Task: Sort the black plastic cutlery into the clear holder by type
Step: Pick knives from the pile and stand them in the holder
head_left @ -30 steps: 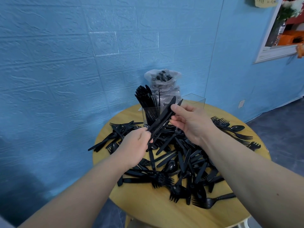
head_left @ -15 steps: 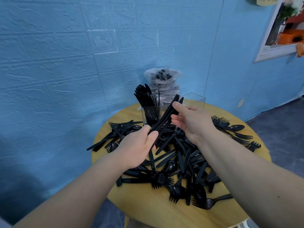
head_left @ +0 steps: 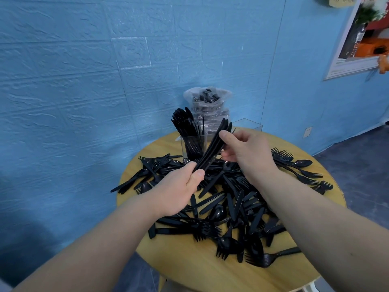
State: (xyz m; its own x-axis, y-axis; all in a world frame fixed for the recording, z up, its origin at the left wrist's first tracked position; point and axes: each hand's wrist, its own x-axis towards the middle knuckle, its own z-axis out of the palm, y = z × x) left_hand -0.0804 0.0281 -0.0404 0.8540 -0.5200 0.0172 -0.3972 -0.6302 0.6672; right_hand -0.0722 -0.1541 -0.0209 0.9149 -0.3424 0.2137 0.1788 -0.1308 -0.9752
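Round table (head_left: 210,272); both hands grip knives (head_left: 212,148).

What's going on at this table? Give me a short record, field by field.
surface: round wooden table
left hand: grips the lower end of a bundle of knives
right hand: pinches the bundle's upper end
clear holder: left compartment holds upright black cutlery, right compartment looks empty
loose pile: mixed forks, spoons and knives
behind holder: plastic bag of cutlery
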